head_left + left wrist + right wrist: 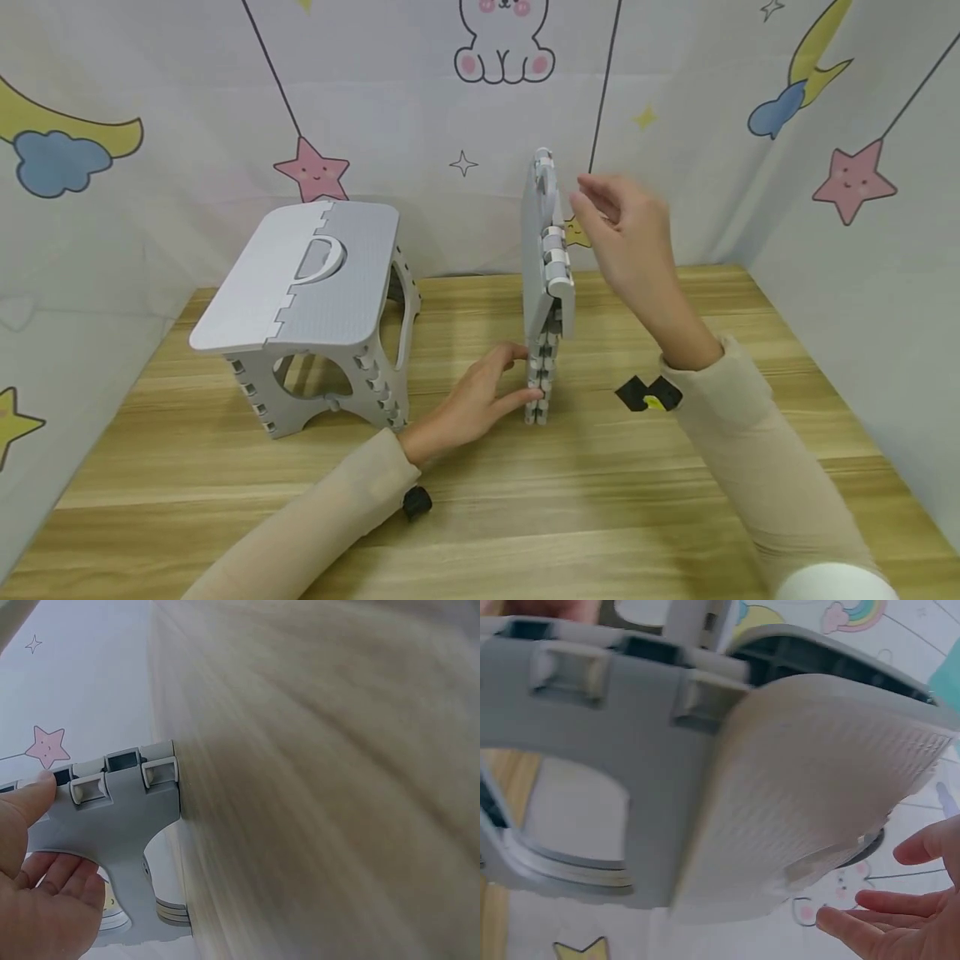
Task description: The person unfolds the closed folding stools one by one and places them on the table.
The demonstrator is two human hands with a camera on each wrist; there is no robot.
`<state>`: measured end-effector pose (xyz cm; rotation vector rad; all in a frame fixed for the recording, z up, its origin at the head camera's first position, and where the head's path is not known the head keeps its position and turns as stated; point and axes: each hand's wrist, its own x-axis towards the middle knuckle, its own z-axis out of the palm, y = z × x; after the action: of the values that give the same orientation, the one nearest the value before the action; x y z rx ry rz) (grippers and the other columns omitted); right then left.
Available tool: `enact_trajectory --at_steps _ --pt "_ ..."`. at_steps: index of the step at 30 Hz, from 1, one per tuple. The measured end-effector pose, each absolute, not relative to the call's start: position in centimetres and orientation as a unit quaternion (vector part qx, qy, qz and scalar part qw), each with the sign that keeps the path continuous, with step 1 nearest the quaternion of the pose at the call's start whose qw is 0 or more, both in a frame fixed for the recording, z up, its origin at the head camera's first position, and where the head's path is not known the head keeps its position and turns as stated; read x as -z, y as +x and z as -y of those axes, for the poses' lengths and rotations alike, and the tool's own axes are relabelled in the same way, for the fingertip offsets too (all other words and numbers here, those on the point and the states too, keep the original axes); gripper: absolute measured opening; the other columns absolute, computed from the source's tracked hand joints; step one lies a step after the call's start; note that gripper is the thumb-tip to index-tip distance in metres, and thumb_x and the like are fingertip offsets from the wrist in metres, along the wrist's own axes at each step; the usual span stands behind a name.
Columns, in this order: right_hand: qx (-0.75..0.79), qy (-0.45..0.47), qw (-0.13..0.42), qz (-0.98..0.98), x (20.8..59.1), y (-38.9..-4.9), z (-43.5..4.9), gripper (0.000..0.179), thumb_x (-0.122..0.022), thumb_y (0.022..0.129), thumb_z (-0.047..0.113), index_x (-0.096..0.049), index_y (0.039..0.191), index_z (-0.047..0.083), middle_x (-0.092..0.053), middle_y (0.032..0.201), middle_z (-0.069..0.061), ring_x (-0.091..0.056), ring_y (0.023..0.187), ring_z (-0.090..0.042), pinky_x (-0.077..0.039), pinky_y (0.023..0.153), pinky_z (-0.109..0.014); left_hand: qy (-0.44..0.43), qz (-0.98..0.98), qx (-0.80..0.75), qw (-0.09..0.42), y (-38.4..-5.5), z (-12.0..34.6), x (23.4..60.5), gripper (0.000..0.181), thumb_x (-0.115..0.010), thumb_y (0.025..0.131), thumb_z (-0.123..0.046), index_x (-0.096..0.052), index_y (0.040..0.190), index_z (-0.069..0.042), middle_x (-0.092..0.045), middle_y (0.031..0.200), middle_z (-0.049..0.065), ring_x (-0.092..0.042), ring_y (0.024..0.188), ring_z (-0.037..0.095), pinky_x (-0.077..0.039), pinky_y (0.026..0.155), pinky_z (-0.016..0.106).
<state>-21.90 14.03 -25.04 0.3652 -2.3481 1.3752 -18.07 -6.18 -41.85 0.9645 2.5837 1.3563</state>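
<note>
A grey-and-white folding stool point(534, 275) stands folded flat and upright on its narrow edge, its hinged rim facing me. My left hand point(472, 404) grips the lower leg panel. In the left wrist view its thumb point(36, 796) lies on the hinged edge and its fingers curl through the leg cutout. My right hand point(633, 242) is raised beside the upper part, to its right, fingers loosely bent and holding nothing. The right wrist view shows a gap between that hand point(907, 915) and the stool's seat panel point(810, 780).
A second folding stool point(360, 275) stands unfolded at the left, its handle on top. Both are on a wood-grain table point(600, 517). A white cloth point(420, 117) printed with stars and moons hangs behind. Small black pieces point(417, 503) show near the sleeves.
</note>
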Motion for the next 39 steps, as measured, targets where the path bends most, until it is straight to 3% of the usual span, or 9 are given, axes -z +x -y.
enact_trajectory --at_steps 4,7,13,18,25,30,33,39 --pt "-0.486 0.119 0.206 0.841 26.8 -22.1 -14.9 0.037 -0.052 0.103 0.022 -0.063 0.127 -0.003 -0.064 0.126 -0.016 -0.062 0.118 -0.027 -0.050 0.100 -0.040 0.317 -0.837 -0.444 0.039 -18.1 6.2 41.8 0.053 -0.066 0.098 -0.031 -0.046 0.138 -0.004 -0.052 0.138 0.012 -0.049 0.130 0.033 -0.042 0.108 0.042" --pt "-0.487 0.111 0.201 0.842 28.0 -22.1 -15.5 0.031 -0.049 0.102 0.013 -0.064 0.121 -0.006 -0.067 0.119 -0.017 -0.065 0.109 -0.027 -0.053 0.093 -0.036 0.316 -0.838 -0.444 0.042 -18.1 6.1 41.8 0.053 -0.066 0.098 -0.031 -0.046 0.138 -0.004 -0.051 0.138 0.012 -0.049 0.129 0.034 -0.042 0.107 0.041" --pt "-0.473 0.116 0.132 0.863 31.1 -21.9 -16.9 0.029 -0.042 0.101 0.005 -0.063 0.115 -0.009 -0.066 0.112 -0.021 -0.066 0.101 -0.032 -0.053 0.086 -0.035 0.319 -0.833 -0.450 0.046 -18.2 6.0 41.6 0.051 -0.066 0.098 -0.029 -0.046 0.138 -0.004 -0.051 0.138 0.012 -0.049 0.130 0.033 -0.042 0.108 0.040" --pt "-0.468 0.135 0.055 0.872 34.7 -21.6 -17.9 0.030 -0.043 0.099 0.002 -0.061 0.119 -0.011 -0.066 0.116 -0.024 -0.064 0.104 -0.037 -0.055 0.089 -0.045 0.320 -0.830 -0.454 0.051 -18.3 5.9 41.6 0.049 -0.066 0.098 -0.028 -0.046 0.136 -0.005 -0.052 0.137 0.010 -0.049 0.130 0.032 -0.042 0.108 0.038" --pt "-0.512 0.181 -0.060 0.838 38.0 -20.0 -18.2 0.039 -0.052 0.094 -0.001 -0.052 0.130 -0.016 -0.059 0.126 -0.032 -0.060 0.115 -0.045 -0.052 0.095 -0.049 0.327 -0.828 -0.454 0.047 -18.4 5.8 41.6 0.048 -0.067 0.097 -0.026 -0.047 0.134 -0.004 -0.052 0.136 0.012 -0.050 0.128 0.032 -0.043 0.106 0.039" --pt "-0.542 0.265 -0.129 0.787 39.6 -19.4 -18.1 0.054 -0.054 0.091 -0.002 -0.038 0.140 -0.019 -0.046 0.139 -0.037 -0.044 0.130 -0.052 -0.037 0.108 -0.056 0.332 -0.827 -0.451 0.040 -18.4 5.8 41.6 0.046 -0.068 0.097 -0.024 -0.048 0.133 -0.004 -0.053 0.134 0.011 -0.050 0.128 0.031 -0.042 0.107 0.038" --pt "-0.525 0.288 -0.120 0.792 40.2 -19.2 -17.8 0.058 -0.065 0.088 -0.002 -0.041 0.139 -0.016 -0.046 0.141 -0.034 -0.040 0.134 -0.050 -0.031 0.112 -0.055 0.329 -0.828 -0.452 0.044 -18.4 5.9 41.5 0.045 -0.067 0.097 -0.024 -0.047 0.133 -0.005 -0.053 0.134 0.010 -0.049 0.129 0.029 -0.042 0.108 0.038" --pt "-0.483 0.299 -0.045 0.822 41.1 -18.9 -16.7 0.069 -0.087 0.076 0.005 -0.051 0.133 -0.011 -0.058 0.132 -0.024 -0.051 0.128 -0.041 -0.038 0.110 -0.050 0.318 -0.832 -0.451 0.050 -18.2 6.2 41.6 0.046 -0.067 0.097 -0.027 -0.047 0.134 -0.006 -0.052 0.134 0.008 -0.049 0.130 0.031 -0.042 0.108 0.038"
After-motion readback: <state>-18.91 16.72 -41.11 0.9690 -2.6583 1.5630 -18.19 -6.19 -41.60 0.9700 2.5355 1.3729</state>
